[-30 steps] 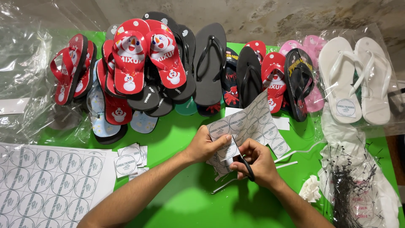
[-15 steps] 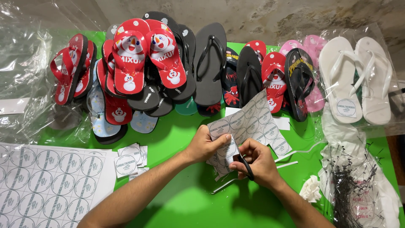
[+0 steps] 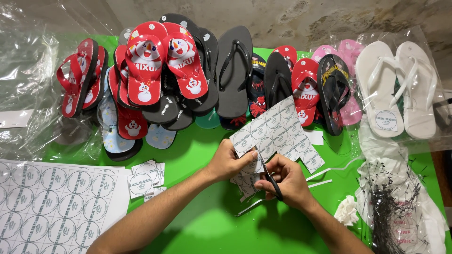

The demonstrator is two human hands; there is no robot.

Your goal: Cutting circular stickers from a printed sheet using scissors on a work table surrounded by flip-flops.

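Centre of the green table (image 3: 197,226), just near of the flip-flop row: label sheet (image 3: 278,129) is up in my left hand (image 3: 229,161), thumb and fingers closed on its near-left corner, rest of the sheet fanning far-right toward the black and red pairs. Right hand (image 3: 287,181) is wrapped shut around the scissors (image 3: 268,174), fingers in the loops; blades point up into the sheet's near edge, look only slightly parted, can't tell exactly how far. My read on doing this cut well: run the blades along the gap between the printed circles, not through a ring; feed the sheet with the left hand instead of chasing it with the scissors; keep the left thumb off the cut line, since it sits close to the blades. Sheet is limp and curls, so I'd hold it taut near the cut or the line wanders. Cut pieces (image 3: 247,181) are hanging under my hands, partly hidden, and a few thin offcut strips (image 3: 325,174) lie to the right. Left of my forearm sits a small stack of cut square labels (image 3: 143,181); further left, near corner, a full uncut sheet of round labels (image 3: 52,207). Far side: red cartoon flip-flops (image 3: 160,61), a plain black flip-flop (image 3: 235,70), white pair in a clear bag (image 3: 400,89) at right. Near right: a bag with black tag fasteners (image 3: 391,211).
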